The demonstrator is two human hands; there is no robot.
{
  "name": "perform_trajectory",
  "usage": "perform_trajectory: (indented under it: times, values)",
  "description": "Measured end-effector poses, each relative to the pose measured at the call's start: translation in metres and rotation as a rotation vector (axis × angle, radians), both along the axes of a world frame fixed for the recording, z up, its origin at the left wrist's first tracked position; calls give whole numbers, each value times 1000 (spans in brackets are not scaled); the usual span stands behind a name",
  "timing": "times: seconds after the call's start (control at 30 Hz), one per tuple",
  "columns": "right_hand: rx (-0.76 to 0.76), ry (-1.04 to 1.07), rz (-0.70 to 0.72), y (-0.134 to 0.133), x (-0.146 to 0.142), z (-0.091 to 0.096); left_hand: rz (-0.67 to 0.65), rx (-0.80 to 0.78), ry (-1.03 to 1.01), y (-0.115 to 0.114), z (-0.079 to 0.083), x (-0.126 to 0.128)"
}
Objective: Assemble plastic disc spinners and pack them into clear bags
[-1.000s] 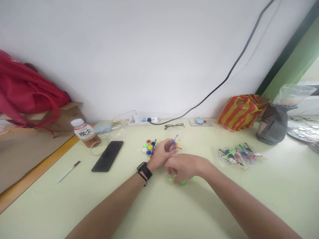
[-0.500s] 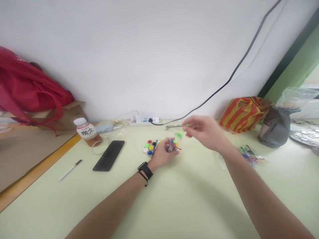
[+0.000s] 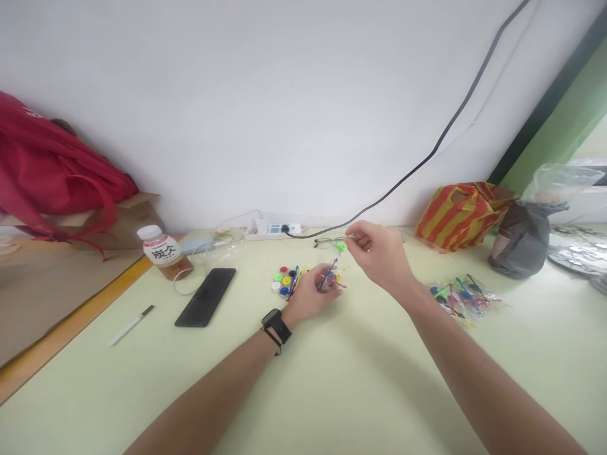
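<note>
Right hand grips green plastic spinner in tight pinch near eyeglasses; left hand, half-curled, wraps red, blue and yellow plastic arrows on table, beside coloured discs.

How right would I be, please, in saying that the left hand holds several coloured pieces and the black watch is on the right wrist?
One detail is off: the head view shows the black watch on the left wrist. The left hand does hold several coloured pieces.
</note>
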State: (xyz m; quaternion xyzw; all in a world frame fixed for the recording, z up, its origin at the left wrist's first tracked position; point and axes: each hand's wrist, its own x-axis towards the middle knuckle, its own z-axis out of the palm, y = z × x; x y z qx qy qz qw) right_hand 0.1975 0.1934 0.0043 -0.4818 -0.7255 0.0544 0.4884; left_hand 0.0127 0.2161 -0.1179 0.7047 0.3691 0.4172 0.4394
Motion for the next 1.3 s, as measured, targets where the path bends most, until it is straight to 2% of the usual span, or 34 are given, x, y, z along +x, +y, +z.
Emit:
perform_trajectory:
  times: [0.27, 0.37, 0.47, 0.57, 0.7, 0.77, 0.87, 0.97, 1.1, 1.3]
  values:
    - [-109, 227, 110, -4, -2, 7, 10, 25, 33, -1, -3, 2]
    - [-149, 228, 134, -2, -1, 6, 34, 66, 39, 0, -6, 2]
    - [-124, 133, 76, 1, -2, 1, 56, 93, 55, 0, -8, 2]
    - [-24, 22, -34, 1, -3, -3, 50, 97, 69, -1, -6, 2]
    - [105, 32, -131, -2, -1, -1, 76, 118, 66, -4, 0, 2]
    - [120, 35, -144, -3, 1, 2, 100, 127, 71, -4, 2, 2]
    - [-17, 85, -100, -4, 3, 8, 113, 132, 85, -3, 1, 2]
    - [-177, 223, -55, -4, 4, 13, 110, 130, 93, -2, -3, 1]
    - [-261, 343, -30, -4, 5, 14, 124, 121, 81, -2, -5, 1]
    - [6, 263, -160, -6, -2, 8, 132, 93, 83, -4, 0, 4]
